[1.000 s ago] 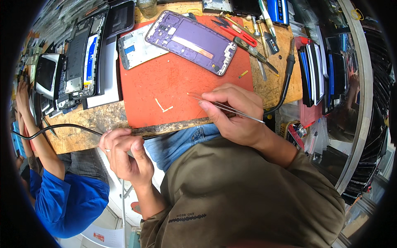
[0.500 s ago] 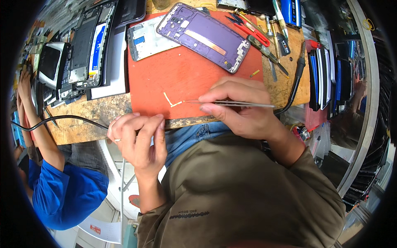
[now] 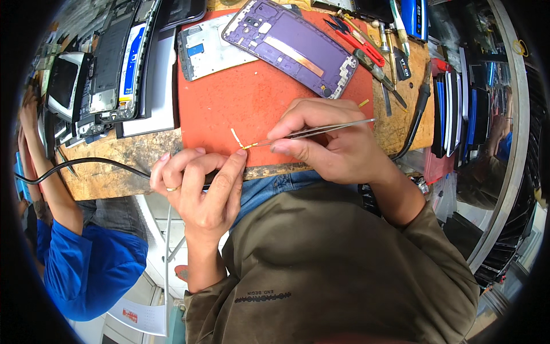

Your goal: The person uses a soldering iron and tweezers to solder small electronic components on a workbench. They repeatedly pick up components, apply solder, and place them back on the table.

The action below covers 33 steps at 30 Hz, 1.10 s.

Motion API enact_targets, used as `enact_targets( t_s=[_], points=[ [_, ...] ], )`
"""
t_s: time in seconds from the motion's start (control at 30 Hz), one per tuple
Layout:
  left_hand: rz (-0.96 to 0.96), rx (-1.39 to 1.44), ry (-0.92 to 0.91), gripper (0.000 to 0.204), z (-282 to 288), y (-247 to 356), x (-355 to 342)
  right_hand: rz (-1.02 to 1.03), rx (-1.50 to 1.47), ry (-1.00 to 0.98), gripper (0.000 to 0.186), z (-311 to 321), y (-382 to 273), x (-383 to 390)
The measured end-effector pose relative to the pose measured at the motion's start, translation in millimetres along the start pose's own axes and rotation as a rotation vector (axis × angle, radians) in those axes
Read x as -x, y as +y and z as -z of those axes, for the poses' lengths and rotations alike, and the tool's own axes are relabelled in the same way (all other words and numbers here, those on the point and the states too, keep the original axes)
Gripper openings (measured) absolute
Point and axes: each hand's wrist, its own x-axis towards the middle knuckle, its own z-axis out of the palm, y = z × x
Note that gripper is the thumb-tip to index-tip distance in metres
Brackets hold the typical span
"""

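A thin, L-shaped gold-and-white strip, resembling a small flex cable [image 3: 235, 136], lies near the front of the orange mat [image 3: 206, 103]. My left hand [image 3: 200, 192] rests at the mat's front edge with its fingers apart, its index fingertip down on the strip's corner. Slim metal tweezers [image 3: 344, 125] are pinched between the thumb and fingers of my right hand [image 3: 329, 140]. Their tips point left and meet the strip's short arm beside that fingertip. Whether the tips grip the strip is too small to tell.
Beyond my hands lie a purple phone housing [image 3: 295, 54] and a silvery phone plate [image 3: 215, 51]. Red-handled pliers [image 3: 366, 50] and several tools sit at the far right, near a black cable [image 3: 418, 112]. Opened phones [image 3: 114, 69] stand left; a blue-sleeved person [image 3: 97, 258] works there.
My left hand has moved right and forward, and its index fingertip has come down on the strip. The tweezers have tilted, their back end rising. The view has shifted slightly.
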Motion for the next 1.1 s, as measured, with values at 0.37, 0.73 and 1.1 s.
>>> enact_targets(
  t_s=[0.37, 0.73, 1.1],
  points=[
    [-0.025, -0.012, -0.027, 0.025, 3, -1, -2, -0.027, -0.017, -0.029, 0.009, -1, 0, -2],
    [-0.16, -0.092, -0.067, 0.027, 8, -6, -11, 0.106, -0.004, -0.036, 0.014, 2, 4, -3],
    [-0.184, -0.081, -0.088, 0.03, 11, -8, -13, 0.152, -0.05, -0.054, 0.014, 3, 7, -4]
  ],
)
